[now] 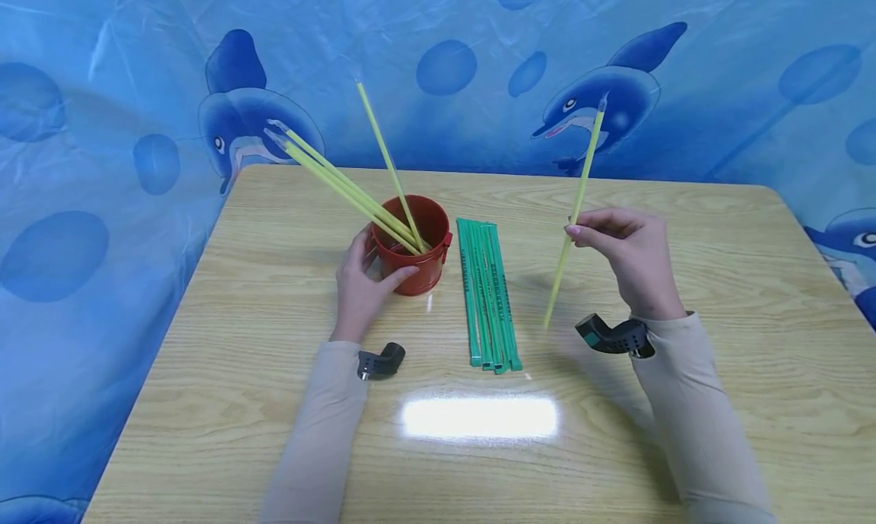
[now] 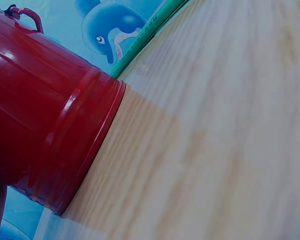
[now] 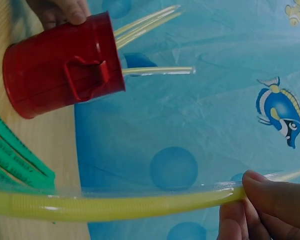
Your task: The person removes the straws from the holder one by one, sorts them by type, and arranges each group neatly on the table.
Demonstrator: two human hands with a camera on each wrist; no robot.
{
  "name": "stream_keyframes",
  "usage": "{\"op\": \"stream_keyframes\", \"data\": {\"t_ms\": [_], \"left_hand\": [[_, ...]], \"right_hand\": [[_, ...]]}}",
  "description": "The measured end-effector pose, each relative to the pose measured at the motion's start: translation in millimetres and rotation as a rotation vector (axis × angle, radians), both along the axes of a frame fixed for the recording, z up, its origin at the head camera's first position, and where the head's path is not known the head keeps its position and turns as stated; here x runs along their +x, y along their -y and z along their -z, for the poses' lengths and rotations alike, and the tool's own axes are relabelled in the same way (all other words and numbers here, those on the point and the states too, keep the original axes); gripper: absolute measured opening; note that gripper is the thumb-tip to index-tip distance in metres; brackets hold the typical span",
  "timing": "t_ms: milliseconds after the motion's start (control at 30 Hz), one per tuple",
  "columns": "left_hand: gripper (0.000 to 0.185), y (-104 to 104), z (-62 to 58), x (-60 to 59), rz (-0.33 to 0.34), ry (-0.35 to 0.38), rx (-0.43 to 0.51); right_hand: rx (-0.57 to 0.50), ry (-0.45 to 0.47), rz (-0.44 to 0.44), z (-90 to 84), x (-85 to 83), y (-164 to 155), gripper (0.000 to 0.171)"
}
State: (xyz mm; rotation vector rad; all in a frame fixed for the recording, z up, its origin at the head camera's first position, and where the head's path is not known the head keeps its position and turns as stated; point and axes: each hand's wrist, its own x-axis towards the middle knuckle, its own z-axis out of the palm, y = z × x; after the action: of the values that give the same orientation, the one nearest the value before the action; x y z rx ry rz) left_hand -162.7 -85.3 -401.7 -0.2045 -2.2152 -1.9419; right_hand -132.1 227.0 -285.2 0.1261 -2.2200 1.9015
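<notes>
My left hand holds a small red bucket around its near left side, thumb in front. The bucket stands upright on the table and has small handles on its side. Several yellow straws in clear wrappers lean out of it, most of them to the left. To the right, my right hand pinches another yellow straw near its middle between thumb and fingers. That straw is held nearly upright above the table, apart from the bucket. In the right wrist view its clear film shows along the yellow length.
Between the hands, a row of slim green printed packets lies on the wooden table. A blue sheet with dolphins hangs behind the table. Each wrist carries a small black camera. Light glares on the near tabletop.
</notes>
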Motion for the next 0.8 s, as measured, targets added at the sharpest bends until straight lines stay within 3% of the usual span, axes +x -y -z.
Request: {"op": "stream_keyframes", "data": {"t_ms": [267, 367, 467, 633, 800], "left_hand": [[0.076, -5, -30.0, 12.2, 0.011, 0.035, -0.013], [0.076, -5, -31.0, 12.8, 0.003, 0.038, -0.009], [0.077, -4, -23.7, 9.1, -0.007, 0.033, -0.001], [0.081, -3, -1.6, -1.4, -0.004, 0.005, 0.013], [0.081, -1, 1.8, 0.1, -0.011, 0.012, 0.012]], "right_hand": [[0.097, 0.093, 0.011, 11.3, 1.0, -8, 0.016], [0.133, 0.134, 0.011, 19.3, -0.2, -9, 0.018], [0.166, 0.170, 0.011, 28.4, -1.5, -11, 0.022], [0.183, 0.210, -0.003, 43.3, -1.8, -17, 0.029], [0.155, 0.267, -0.023, 62.5, -7.4, -23, 0.031]]}}
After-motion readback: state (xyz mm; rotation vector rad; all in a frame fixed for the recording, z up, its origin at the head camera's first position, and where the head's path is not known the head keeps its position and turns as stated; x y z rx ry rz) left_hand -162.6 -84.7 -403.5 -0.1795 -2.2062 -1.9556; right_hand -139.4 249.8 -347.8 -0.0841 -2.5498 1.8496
